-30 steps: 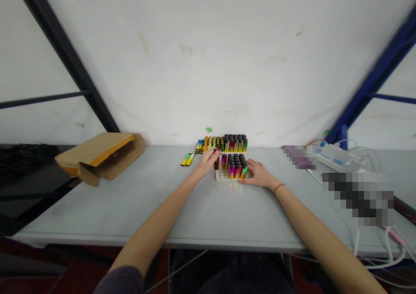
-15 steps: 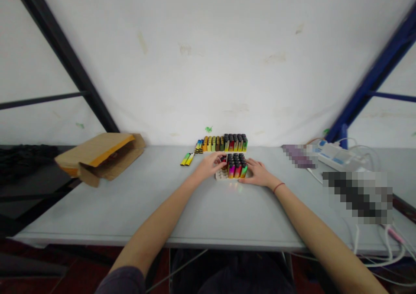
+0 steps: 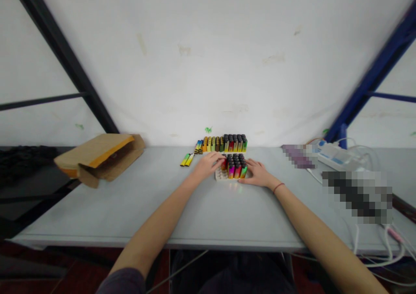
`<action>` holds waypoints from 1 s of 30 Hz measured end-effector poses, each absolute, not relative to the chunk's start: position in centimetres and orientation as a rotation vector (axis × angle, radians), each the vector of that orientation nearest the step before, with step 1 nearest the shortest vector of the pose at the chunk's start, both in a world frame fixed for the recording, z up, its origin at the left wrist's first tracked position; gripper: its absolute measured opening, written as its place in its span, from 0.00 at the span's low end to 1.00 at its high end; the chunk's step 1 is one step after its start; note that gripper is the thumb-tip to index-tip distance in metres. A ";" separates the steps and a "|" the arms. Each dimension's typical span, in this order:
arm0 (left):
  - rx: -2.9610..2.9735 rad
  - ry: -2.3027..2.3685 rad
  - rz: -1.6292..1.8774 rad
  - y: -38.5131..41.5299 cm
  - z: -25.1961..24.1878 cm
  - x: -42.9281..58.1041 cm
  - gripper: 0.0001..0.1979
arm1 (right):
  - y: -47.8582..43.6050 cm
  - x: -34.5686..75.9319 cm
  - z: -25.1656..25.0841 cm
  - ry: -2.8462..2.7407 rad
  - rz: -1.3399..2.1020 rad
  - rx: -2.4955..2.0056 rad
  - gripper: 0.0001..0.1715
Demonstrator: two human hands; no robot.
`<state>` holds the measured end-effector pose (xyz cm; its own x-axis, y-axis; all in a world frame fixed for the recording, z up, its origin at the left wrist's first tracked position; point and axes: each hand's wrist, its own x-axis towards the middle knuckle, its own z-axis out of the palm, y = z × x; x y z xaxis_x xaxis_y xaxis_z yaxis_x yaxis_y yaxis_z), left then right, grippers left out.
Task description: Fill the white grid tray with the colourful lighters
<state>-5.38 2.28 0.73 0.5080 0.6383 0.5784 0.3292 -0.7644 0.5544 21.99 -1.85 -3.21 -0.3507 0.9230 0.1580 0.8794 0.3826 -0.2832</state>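
Observation:
My left hand (image 3: 207, 165) rests at the left side of the block of lighters, its fingertips against a red lighter (image 3: 224, 162) standing in a white tray (image 3: 220, 176). Several multicoloured lighters (image 3: 235, 167) with black tops stand upright in that tray. My right hand (image 3: 256, 173) lies on the table with its fingers touching the tray's right side, holding nothing. The front of the tray shows empty sockets.
Behind the tray stands a long row of lighters (image 3: 224, 144). Two yellow lighters (image 3: 186, 159) lie on the grey table (image 3: 136, 207). A cardboard envelope (image 3: 100, 159) is at left, and a power strip (image 3: 338, 156) with white cables is at right.
My left hand has moved right to the tray, and a lighter it carried now stands at the tray's left end. My right hand has barely moved.

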 end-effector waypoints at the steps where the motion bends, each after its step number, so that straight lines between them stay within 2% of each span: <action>1: 2.388 0.814 1.127 2.2 1.0 -5.4 0.10 | -1.9 22.0 -3.2 -2.356 0.217 -1.586 0.54; 3: 2.415 0.922 1.132 2.4 1.4 -5.7 0.11 | -1.9 22.0 -3.1 -2.358 0.220 -1.595 0.54; 6: 2.415 1.398 1.168 3.4 1.5 -7.2 0.14 | -1.9 22.0 -3.0 -2.363 0.223 -1.598 0.54; 8: 2.343 1.769 1.128 4.3 1.0 -8.7 0.12 | -1.9 22.0 -3.0 -2.361 0.223 -1.595 0.55; 10: 2.280 1.930 1.092 5.1 0.3 -10.1 0.09 | -1.9 22.0 -3.1 -2.364 0.222 -1.596 0.55; 16: 2.242 1.998 0.888 5.8 -0.4 -11.2 0.09 | -1.9 21.9 -3.0 -2.366 0.228 -1.613 0.56; 21: 2.160 1.916 0.806 5.7 0.0 -10.4 0.05 | -2.0 21.9 -2.9 -2.372 0.225 -1.604 0.55; 25: 2.191 1.802 0.613 5.6 -0.1 -9.7 0.09 | -2.0 21.9 -2.9 -2.362 0.223 -1.596 0.56; 27: 2.189 1.703 0.692 5.5 -0.1 -9.1 0.10 | -2.0 21.9 -3.0 -2.361 0.225 -1.602 0.55; 30: 1.996 1.521 0.985 5.1 -0.3 -8.0 0.06 | -1.9 22.0 -3.0 -2.366 0.231 -1.621 0.54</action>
